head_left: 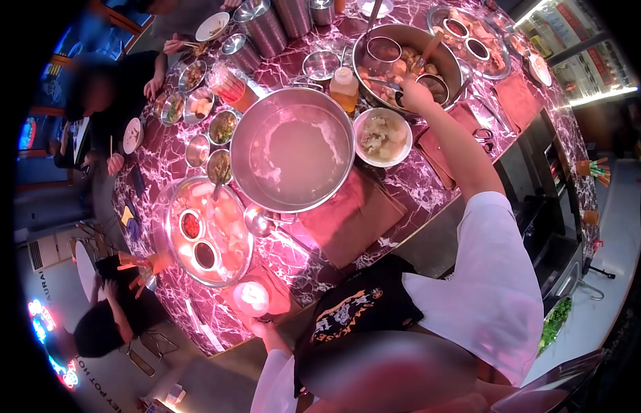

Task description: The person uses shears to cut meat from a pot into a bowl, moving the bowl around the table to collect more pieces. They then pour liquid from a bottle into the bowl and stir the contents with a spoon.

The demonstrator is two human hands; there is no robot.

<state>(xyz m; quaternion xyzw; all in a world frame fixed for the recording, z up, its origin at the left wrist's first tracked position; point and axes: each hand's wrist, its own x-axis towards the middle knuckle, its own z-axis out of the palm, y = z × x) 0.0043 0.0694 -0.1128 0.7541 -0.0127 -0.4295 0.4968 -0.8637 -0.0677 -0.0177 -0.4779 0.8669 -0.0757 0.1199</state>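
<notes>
Over the pot of stewed pieces at the far right, my right hand is closed round a dark-handled metal utensil; its far end is hard to make out among the food. Just below that hand stands a white bowl of pale chunks in broth. My left hand, low in the view, grips the near edge of a small white bowl above a brown napkin; the fingertips are partly hidden. A large pot of cloudy broth sits between my two hands.
An oval platter with two sauce cups lies left of the broth pot, with a steel ladle beside it. A sauce bottle stands between the pots. Small dishes and steel tumblers crowd the far side. Other people sit across the marble table.
</notes>
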